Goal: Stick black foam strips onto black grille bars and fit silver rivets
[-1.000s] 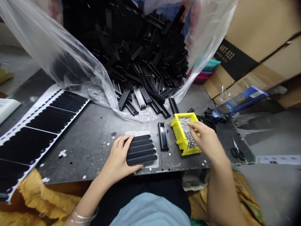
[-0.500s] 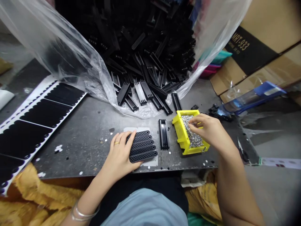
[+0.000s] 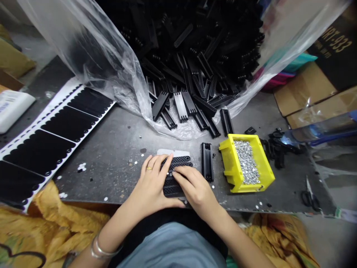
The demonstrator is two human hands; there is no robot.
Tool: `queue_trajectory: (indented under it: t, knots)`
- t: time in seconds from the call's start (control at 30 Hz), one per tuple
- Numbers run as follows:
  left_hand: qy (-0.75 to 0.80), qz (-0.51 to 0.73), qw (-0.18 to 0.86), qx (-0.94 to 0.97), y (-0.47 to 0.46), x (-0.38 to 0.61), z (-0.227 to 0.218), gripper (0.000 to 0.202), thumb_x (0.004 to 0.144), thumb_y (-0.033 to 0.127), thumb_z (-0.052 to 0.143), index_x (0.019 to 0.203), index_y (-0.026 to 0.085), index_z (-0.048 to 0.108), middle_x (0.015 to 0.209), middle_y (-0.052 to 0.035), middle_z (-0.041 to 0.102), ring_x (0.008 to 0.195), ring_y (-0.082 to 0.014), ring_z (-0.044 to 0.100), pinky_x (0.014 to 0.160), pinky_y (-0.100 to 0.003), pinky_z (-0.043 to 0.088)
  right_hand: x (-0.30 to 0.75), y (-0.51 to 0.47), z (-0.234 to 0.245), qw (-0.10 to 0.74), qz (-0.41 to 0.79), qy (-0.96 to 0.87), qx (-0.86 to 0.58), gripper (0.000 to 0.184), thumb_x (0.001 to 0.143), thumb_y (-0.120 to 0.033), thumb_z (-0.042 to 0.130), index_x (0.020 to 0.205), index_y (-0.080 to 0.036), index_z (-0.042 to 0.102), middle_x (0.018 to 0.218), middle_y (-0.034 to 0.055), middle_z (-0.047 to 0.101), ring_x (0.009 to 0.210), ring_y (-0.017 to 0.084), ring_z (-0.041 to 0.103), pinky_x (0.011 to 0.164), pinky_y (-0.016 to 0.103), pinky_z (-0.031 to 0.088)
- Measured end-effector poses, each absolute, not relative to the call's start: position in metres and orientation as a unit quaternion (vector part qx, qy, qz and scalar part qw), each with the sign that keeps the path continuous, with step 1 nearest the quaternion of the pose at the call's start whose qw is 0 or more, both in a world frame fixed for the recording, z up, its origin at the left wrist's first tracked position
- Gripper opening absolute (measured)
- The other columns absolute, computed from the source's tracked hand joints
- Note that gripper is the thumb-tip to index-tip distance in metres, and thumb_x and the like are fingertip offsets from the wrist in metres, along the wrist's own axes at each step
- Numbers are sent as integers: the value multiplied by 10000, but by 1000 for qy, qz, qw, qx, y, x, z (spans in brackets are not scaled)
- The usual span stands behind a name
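Several black mesh-faced plastic strips (image 3: 177, 180) lie side by side on a white plate (image 3: 173, 152) at the front of the metal table. My left hand (image 3: 152, 182) grips them from the left, its fingers across their left ends. My right hand (image 3: 195, 188) rests over their right side, fingertips at the strips. Small silver glints show near those fingertips, but I cannot tell whether it pinches anything. The hands hide much of the strips. A yellow plastic bin (image 3: 245, 163) of small metal studs (image 3: 245, 162) stands to the right, apart from both hands.
A black slotted bar (image 3: 206, 162) lies between the strips and the bin. Behind, a clear plastic bag (image 3: 111, 70) spills black parts. Black pad sheets (image 3: 58, 136) run along the left. Scissors (image 3: 309, 197) and small black pieces (image 3: 276, 147) lie at right; loose studs dot the table.
My right hand has moved left from the yellow bin to the black strips, uncovering the bin. My left hand still holds the strips. The whole view has shifted as my head moved.
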State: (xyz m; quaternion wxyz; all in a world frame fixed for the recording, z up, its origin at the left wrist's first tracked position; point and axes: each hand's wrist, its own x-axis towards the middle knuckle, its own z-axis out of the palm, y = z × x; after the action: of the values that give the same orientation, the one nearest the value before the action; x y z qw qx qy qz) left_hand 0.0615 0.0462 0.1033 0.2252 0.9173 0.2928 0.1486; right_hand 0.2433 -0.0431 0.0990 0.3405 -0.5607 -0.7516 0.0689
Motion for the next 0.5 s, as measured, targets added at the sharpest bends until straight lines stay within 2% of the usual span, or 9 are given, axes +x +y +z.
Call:
queue_trajectory:
  t: [0.03,0.07,0.13,0.17,0.23,0.3,0.43,0.5]
  knots:
    - [298,153,242,911,53,59,106,1189,717,762,761,1627,199,241,1534,-201,473,1429,-423,431,1229,-636,269,247,-42,101,363,97,-737,-561,347,1027,-122,526,1338,-220,645,1196,134,730,1141,248,683,962,427,608]
    - [319,163,252,899,63,57,109,1033,786,753,708,1592,230,329,1519,-176,496,1419,-407,449,1214,-625,300,249,-40,103,384,123,-722,-563,309,1024,-131,545,1284,-235,676,1130,115,737,1074,234,694,928,417,614]
    - [400,200,237,862,92,50,113,527,980,571,560,1411,267,557,1402,-118,590,1330,-345,538,1159,-578,383,250,-32,109,415,165,-693,-566,233,1013,-148,583,1173,-242,725,1037,88,732,986,212,695,886,393,612]
    - [452,224,211,837,109,46,113,358,1025,457,504,1287,253,638,1300,-102,632,1256,-321,583,1120,-557,422,249,-29,111,430,183,-681,-564,202,1005,-154,603,1127,-238,740,1010,81,728,963,204,695,879,381,607]
    - [517,233,163,807,143,36,109,307,986,318,538,1237,192,662,1223,-127,617,1129,-306,624,1038,-504,493,248,-22,114,459,223,-654,-558,155,983,-158,643,1057,-228,759,971,68,723,927,188,697,867,352,596]
    - [546,206,139,800,170,28,102,275,944,250,562,1176,158,677,1174,-139,610,1064,-300,627,1031,-492,498,246,-19,115,481,270,-618,-560,116,952,-159,686,991,-223,774,948,57,725,892,171,702,834,318,587]
    - [550,188,127,804,188,20,90,167,948,208,509,945,182,674,1017,-107,647,1039,-297,623,1024,-478,496,249,-19,113,504,347,-537,-581,68,892,-166,748,893,-220,790,938,50,735,855,159,705,736,272,570]
    - [547,201,136,801,186,19,88,129,939,211,528,943,186,655,991,-94,653,1007,-282,629,1011,-463,505,253,-23,114,520,363,-511,-581,57,877,-174,760,883,-220,794,940,53,735,867,163,706,739,275,574]
